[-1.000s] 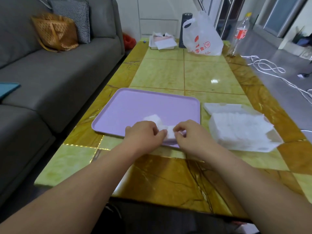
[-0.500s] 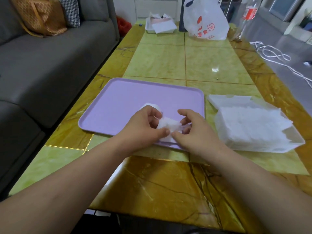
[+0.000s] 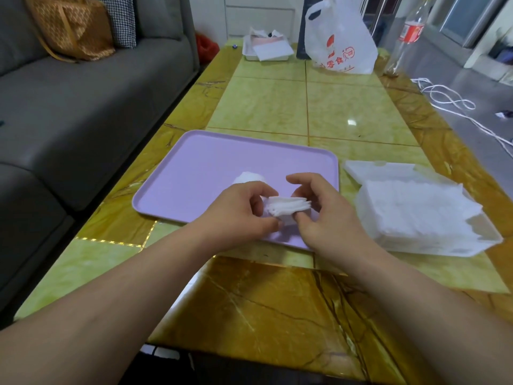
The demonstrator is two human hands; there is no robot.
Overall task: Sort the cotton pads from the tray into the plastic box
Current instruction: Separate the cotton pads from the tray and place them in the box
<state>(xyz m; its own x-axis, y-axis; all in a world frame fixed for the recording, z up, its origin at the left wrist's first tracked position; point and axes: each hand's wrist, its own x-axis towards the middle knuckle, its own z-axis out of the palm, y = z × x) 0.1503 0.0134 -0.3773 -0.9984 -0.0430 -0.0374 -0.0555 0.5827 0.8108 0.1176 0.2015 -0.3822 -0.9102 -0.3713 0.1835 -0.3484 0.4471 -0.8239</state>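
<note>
A lilac tray [image 3: 205,162] lies on the marble table. Over its near edge, a small stack of white cotton pads [image 3: 287,207] is pinched from both sides: my left hand [image 3: 241,215] grips its left end and my right hand [image 3: 327,215] its right end. Another few cotton pads [image 3: 248,177] rest on the tray just behind my left hand, partly hidden. To the right of the tray stands the clear plastic box [image 3: 477,240], heaped with white pads [image 3: 416,212]; its lid [image 3: 377,169] lies behind it.
A grey sofa [image 3: 83,101] runs along the table's left side. At the far end stand a white plastic bag [image 3: 341,43], a small white tray with papers [image 3: 266,48] and a bottle [image 3: 410,31]. White cable [image 3: 449,98] lies on the floor to the right.
My hands have lifted the stack of pads slightly off the tray and squared it between the fingers. The camera has tilted down and closer.
</note>
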